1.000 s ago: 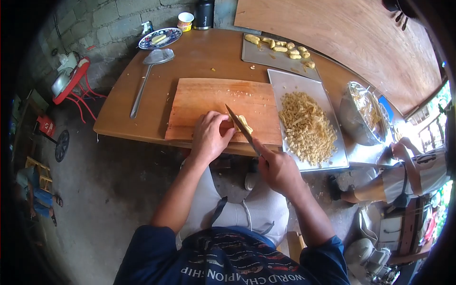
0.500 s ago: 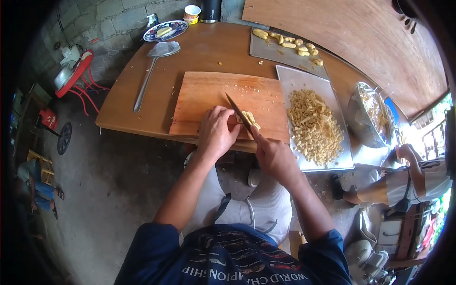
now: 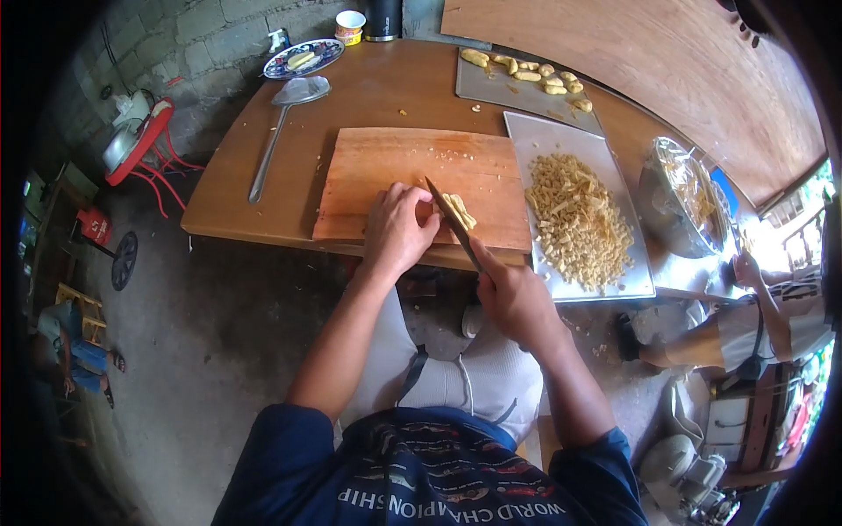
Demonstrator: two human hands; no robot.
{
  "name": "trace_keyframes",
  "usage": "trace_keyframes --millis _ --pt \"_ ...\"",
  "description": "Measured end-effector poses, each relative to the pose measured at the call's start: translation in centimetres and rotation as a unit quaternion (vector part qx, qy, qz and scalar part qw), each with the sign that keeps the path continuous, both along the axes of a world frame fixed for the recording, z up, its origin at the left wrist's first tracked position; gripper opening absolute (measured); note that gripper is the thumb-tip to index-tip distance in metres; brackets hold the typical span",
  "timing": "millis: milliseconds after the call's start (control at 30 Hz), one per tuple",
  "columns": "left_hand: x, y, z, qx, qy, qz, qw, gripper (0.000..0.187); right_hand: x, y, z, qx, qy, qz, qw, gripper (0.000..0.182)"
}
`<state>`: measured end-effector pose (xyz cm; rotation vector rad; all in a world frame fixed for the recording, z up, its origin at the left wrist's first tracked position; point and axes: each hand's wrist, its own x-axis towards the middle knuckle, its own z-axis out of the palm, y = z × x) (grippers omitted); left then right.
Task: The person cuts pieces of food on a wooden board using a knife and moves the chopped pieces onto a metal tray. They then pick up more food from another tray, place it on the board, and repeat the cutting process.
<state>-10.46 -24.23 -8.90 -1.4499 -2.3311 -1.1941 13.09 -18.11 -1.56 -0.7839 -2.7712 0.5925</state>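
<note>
My right hand [image 3: 519, 302] is closed round the handle of a kitchen knife [image 3: 454, 219], its dark blade slanting up and left over a wooden cutting board [image 3: 377, 162]. Against the blade's right side lie pale yellow food strips [image 3: 465, 213]. My left hand [image 3: 399, 230] rests at the board's near edge, fingers curled and pinching a pale yellow food piece left of the blade; the fingers mostly hide that piece. Right of the board, a metal tray [image 3: 522, 131] bears a heap of chopped pale yellow bits [image 3: 579, 223].
A farther tray [image 3: 474, 88] holds several whole yellow pieces [image 3: 526, 76]. A plastic-covered metal bowl [image 3: 662, 219] stands at right. A skimmer [image 3: 274, 145], a patterned plate [image 3: 276, 66], stacked cups [image 3: 349, 28] and a dark flask [image 3: 383, 19] are at left and back. Another person's hand [image 3: 747, 267] shows far right.
The knife and my right hand have shifted slightly right and down, away from my left fingers. More of the strips shows beside the blade. The whole view has shifted a little.
</note>
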Motion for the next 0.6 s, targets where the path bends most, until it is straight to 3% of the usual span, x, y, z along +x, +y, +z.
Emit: trace_keyframes --millis 200,267,400,600 --pt "-0.4 -0.6 0.9 0.002 0.018 -0.046 0.999 0.027 1.3 0.4 0.1 -0.062 0.079 -0.026 0.995 0.056" --pt "-0.9 -0.6 1.1 -0.015 -0.081 -0.122 0.989 0.025 2.7 0.6 1.4 -0.084 0.075 -0.044 0.993 0.057" --pt "0.0 0.2 1.6 0.007 0.016 -0.128 0.992 0.019 5.1 1.2 0.8 -0.087 0.09 -0.069 0.99 0.059" --pt "1.3 1.1 1.9 -0.003 -0.054 -0.072 0.996 0.019 6.2 0.6 1.5 -0.105 0.056 -0.057 0.991 0.06"
